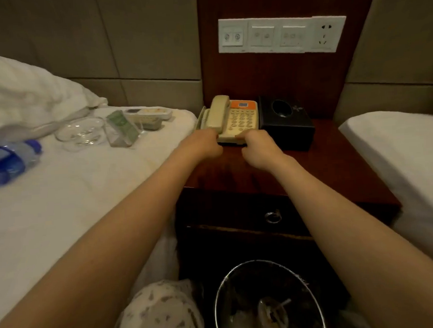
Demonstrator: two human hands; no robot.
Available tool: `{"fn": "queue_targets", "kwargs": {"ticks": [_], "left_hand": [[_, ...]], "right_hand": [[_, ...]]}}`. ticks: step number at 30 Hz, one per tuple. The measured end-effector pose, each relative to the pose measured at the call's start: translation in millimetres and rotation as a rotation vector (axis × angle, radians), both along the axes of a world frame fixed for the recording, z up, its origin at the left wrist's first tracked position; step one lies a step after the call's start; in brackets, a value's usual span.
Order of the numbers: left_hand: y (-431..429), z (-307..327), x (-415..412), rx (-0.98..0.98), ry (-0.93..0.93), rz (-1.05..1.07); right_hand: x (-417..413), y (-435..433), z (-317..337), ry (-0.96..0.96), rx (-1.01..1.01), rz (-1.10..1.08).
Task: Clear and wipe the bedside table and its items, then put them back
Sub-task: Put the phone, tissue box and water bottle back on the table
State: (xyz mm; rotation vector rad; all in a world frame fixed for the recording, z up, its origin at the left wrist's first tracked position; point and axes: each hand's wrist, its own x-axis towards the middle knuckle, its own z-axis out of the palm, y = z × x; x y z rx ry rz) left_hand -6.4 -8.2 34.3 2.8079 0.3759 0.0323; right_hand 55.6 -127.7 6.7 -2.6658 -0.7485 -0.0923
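A cream telephone with an orange top panel sits at the back left of the dark wooden bedside table. My left hand grips its front left corner and my right hand grips its front right edge. A black tissue box stands right of the phone. On the left bed lie a blue-labelled water bottle, a glass ashtray, a clear stand with a green card and a white remote control.
A wire waste bin with a plastic liner stands on the floor before the table's drawer. A white socket panel is on the wooden wall panel behind. A second bed lies to the right.
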Motion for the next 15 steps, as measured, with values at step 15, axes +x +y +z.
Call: {"fn": "queue_targets", "kwargs": {"ticks": [15], "left_hand": [[91.0, 22.2, -226.0, -0.142, -0.096, 0.525]], "right_hand": [[-132.5, 129.5, 17.5, 0.189, 0.172, 0.431]]}}
